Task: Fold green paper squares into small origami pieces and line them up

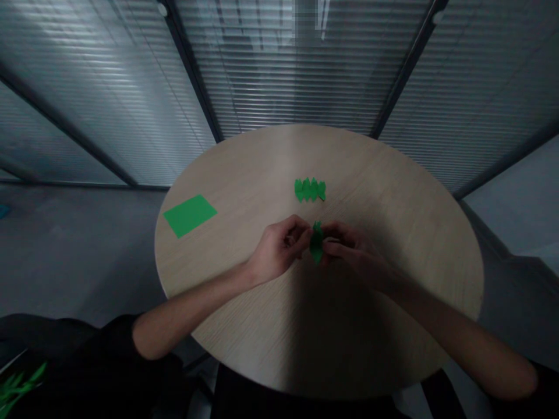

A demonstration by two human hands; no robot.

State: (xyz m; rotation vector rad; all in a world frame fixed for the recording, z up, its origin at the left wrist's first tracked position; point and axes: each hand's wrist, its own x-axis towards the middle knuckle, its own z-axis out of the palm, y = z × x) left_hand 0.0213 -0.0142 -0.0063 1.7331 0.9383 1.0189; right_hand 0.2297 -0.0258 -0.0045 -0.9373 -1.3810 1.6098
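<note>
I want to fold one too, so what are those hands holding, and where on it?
They hold a small folded piece of green paper, pinched near its middle from both sides by the left hand and the right hand.

You're in an office meeting room: beneath your fingers (297, 228) sits a round wood-laminate surface (371, 192), and beyond them stand glass partition walls (480, 99) with horizontal slatted blinds (297, 75), above a plain grey floor (74, 256).

We can read no text, label, brand, number or sign anywhere, neither on the folded green paper (317, 242) nor on the green sheet (190, 216) at nine o'clock.
</note>
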